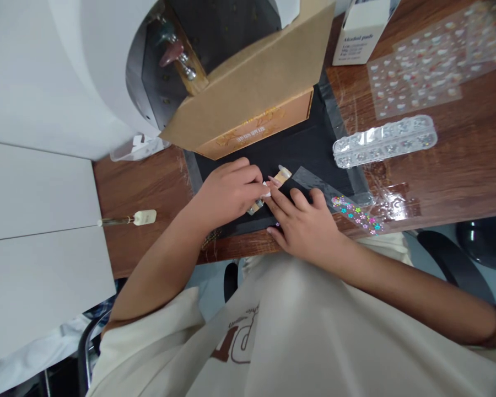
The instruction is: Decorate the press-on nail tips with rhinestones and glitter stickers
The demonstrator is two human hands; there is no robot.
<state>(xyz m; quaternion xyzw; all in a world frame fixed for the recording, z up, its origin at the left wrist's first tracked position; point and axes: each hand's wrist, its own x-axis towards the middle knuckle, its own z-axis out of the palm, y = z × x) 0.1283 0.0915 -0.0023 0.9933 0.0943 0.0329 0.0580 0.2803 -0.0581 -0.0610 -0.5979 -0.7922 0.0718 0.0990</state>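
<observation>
Over the black mat (273, 146), a short wooden strip (284, 175) bears false nails, one pale at its upper end and one pinkish beside it. My left hand (231, 193) is closed, its fingertips pinching a small white piece (267, 189) against the strip. What it is made of is too small to tell. My right hand (308, 226) lies to the right, palm down and fingers apart, its index and middle fingertips touching the strip near the white piece. Its ring and little fingers are bent. Part of the strip is hidden under my fingers.
An orange box (264, 129) with a cardboard flap stands behind my hands. Rightward are a clear gem case (384, 141), a flower-sticker strip (357, 214), sticker sheets (417, 69) and an alcohol-pad box (361, 33). A small bottle (144, 217) lies left; a white-rimmed mirror (144, 77) is behind.
</observation>
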